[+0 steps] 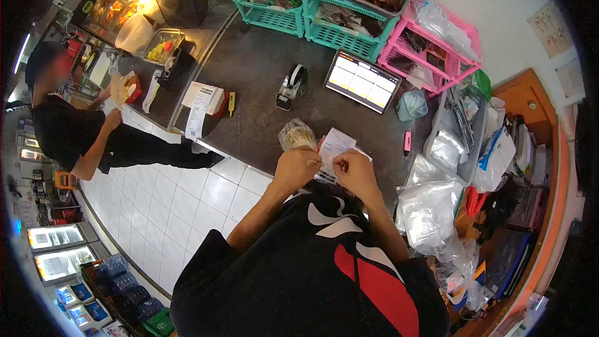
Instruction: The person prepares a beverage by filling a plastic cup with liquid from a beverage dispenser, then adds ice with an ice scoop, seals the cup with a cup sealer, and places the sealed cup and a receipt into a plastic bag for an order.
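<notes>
My left hand [300,166] is closed in a pinch at the front edge of the dark counter. Just beyond it is a clear plastic bag [297,134] with pale yellowish contents, partly covered by the hand. My right hand [355,171] is also closed, fingertips pressed together, close to the left one. Between and beyond the hands lies a white printed receipt [337,143], with a bit of red showing at its left edge. What the fingertips pinch is too small to make out.
A tape dispenser [291,87], a tablet [362,81] and a pink marker [407,142] are on the counter [249,62]. Green baskets [346,37] and a pink basket rack [430,47] line the back. Plastic bags [430,209] sit at right. A co-worker [75,125] stands at left, holding a food box.
</notes>
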Motion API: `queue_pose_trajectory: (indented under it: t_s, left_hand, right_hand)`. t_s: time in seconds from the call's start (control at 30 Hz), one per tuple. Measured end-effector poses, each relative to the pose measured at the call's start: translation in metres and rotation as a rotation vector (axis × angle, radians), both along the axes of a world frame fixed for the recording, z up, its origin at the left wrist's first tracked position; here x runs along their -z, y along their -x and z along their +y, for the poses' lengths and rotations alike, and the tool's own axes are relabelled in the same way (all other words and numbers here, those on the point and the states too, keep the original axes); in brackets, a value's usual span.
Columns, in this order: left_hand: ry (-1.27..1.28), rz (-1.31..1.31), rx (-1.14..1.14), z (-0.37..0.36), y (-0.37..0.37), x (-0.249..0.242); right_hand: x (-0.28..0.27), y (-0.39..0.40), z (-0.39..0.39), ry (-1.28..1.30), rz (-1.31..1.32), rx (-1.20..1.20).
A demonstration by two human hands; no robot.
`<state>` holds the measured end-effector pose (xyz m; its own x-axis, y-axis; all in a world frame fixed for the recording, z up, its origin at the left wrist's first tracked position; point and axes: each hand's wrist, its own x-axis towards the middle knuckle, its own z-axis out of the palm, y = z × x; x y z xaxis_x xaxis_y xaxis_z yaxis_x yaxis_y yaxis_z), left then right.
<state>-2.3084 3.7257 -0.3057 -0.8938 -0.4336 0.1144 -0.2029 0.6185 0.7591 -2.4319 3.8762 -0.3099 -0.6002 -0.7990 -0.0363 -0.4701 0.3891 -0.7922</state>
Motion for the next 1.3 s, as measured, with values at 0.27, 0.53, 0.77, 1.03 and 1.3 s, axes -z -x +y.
queue_pose_trajectory:
  t_s: [0.27, 0.53, 0.77, 1.03, 1.3]
  left_hand:
    - [-0.203, 0.205, -0.165, 0.002, 0.01, 0.0]
    - [-0.76, 0.212, -0.314, 0.005, 0.012, 0.036]
    - [-0.875, 0.21, -0.322, 0.007, 0.015, 0.027]
    - [-0.963, 0.163, -0.318, 0.003, 0.016, 0.025]
    - [-0.932, 0.167, -0.222, -0.001, 0.016, 0.024]
  right_hand:
    - [-0.027, -0.013, -0.029, 0.279, 0.203, 0.116]
    - [0.003, 0.001, -0.039, 0.425, 0.298, 0.076]
    - [0.003, 0.003, -0.033, 0.482, 0.326, 0.071]
    - [0.01, 0.001, -0.032, 0.526, 0.35, 0.107]
    - [0.006, 0.0, -0.033, 0.528, 0.311, 0.091]
